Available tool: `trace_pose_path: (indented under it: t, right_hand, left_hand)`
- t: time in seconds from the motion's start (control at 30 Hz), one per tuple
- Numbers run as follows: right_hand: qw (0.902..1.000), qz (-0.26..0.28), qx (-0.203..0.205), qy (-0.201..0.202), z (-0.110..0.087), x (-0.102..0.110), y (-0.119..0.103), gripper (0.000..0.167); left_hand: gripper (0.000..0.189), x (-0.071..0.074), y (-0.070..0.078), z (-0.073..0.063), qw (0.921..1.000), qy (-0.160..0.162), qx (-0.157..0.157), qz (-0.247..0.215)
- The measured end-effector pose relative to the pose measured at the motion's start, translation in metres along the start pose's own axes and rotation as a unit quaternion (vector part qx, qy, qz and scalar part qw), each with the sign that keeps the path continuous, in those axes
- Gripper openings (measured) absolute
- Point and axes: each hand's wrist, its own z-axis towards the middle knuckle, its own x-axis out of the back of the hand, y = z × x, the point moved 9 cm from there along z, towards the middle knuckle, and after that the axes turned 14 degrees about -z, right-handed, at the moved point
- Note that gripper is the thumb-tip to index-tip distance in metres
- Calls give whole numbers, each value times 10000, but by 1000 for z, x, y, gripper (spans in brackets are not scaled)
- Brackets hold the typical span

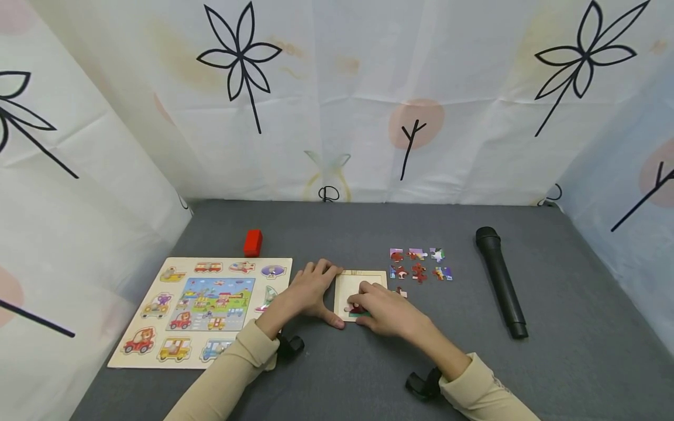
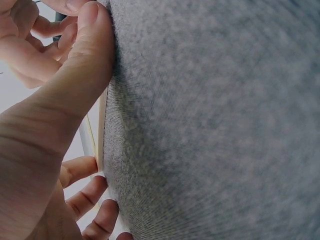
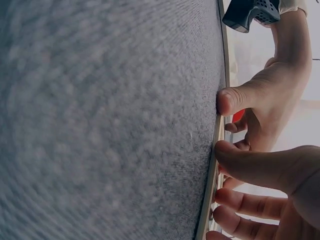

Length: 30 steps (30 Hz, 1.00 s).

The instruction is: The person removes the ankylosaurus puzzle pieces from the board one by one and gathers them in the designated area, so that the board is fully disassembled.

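A small pale wooden puzzle tray lies flat on the table in front of me. My left hand holds its left side, the thumb at the near corner and a finger at the far corner. My right hand reaches over the tray's near part with bent fingers on a red and green jigsaw piece, which they partly cover. Its thumb is at the tray's near edge in the right wrist view. Several loose jigsaw pieces lie in rows right of the tray.
A large wooden vehicle puzzle board lies at the left, partly under the left forearm. Behind it sits a red block. A black microphone lies at the right. White patterned cloth encloses the grey table.
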Motion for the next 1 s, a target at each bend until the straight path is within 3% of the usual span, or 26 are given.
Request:
trace_pose_path:
  t: [0.63, 1.0]
  right_hand:
    - [9996, -65, -39, 276, 1, 0, 1, 34]
    - [9996, 142, -144, 212, 1, 0, 4, 32]
  left_hand:
    - [114, -1, -2, 0, 10000, -25, 50, -29]
    - [115, 0, -1, 0, 10000, -16, 22, -41]
